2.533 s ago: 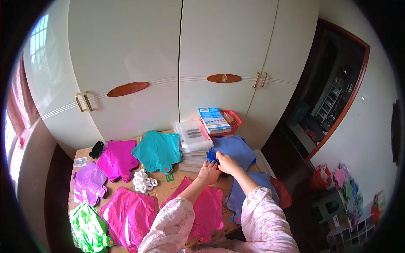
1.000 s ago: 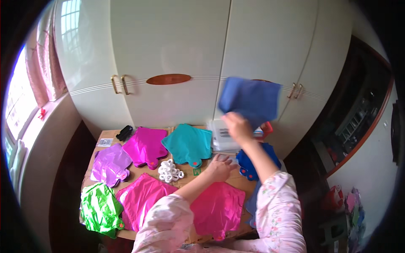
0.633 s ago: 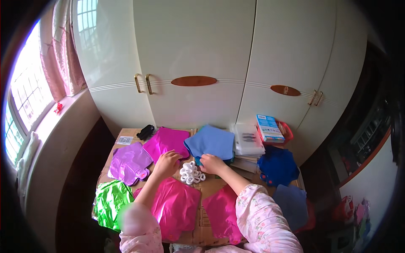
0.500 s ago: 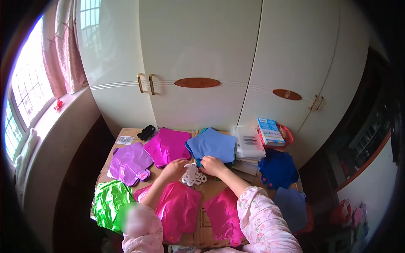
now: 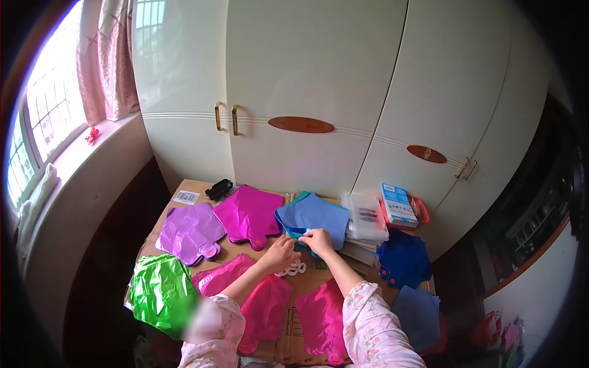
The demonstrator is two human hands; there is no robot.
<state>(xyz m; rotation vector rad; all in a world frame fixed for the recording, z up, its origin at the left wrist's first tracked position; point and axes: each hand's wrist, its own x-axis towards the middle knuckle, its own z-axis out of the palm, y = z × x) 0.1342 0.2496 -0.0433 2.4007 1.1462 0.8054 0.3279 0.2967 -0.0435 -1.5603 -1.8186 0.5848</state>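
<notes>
A stack of blue, star-like flat foil balloons (image 5: 319, 214) lies at the back middle of the cardboard, with teal ones beneath it. My right hand (image 5: 317, 241) pinches the near corner of this stack, and a dark blue fold shows there. Close by on the left, my left hand (image 5: 282, 254) has its fingers drawn together, and what they hold is too small to make out. White rings (image 5: 293, 268) lie in a small pile, partly hidden below my left hand. Magenta foil balloons (image 5: 250, 211) lie just left of the blue stack.
Lilac (image 5: 190, 233), green (image 5: 161, 288), pink (image 5: 322, 316) and dark blue foil balloons (image 5: 405, 257) lie around the cardboard (image 5: 184, 191). Clear plastic packets (image 5: 365, 218) and a red basket (image 5: 420, 211) with a blue-white box (image 5: 397, 205) stand at back right. Cabinet doors (image 5: 307, 67) rise behind.
Both hands have left the white rings; my right hand moved slightly right, and the blue stack's near corner is now lifted. The view has shifted slightly.
</notes>
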